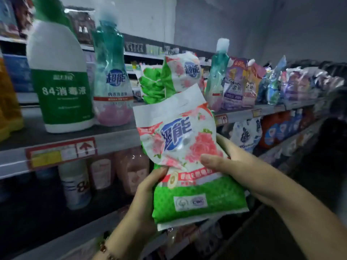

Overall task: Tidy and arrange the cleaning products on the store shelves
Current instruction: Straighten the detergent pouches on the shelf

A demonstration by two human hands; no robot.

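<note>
Between my two hands, in front of the shelf edge [116, 141], I hold a soft bag of washing powder [185, 156], upright and leaning a little to the left. My left hand [144, 199] grips its lower left side, thumb curled over the front where the white print meets the green. My right hand [231, 166] clamps the right side, thumb pressed across the front and fingers wrapped behind, out of sight.

I judge I am mid-carry, about to set this bag on the upper shelf. Just above my fingers stands a matching bag [180, 76] beside a green one [152, 89]; that row looks like where it belongs.

The next move calls for lifting the bag over the shelf lip, then easing it forward. The open room lies up and to the left of my left thumb, between the teal bottle [112, 81] and those bags. The bag's top corner already overlaps that gap. A white disinfectant bottle [60, 79] stands farther left, well clear.
</note>
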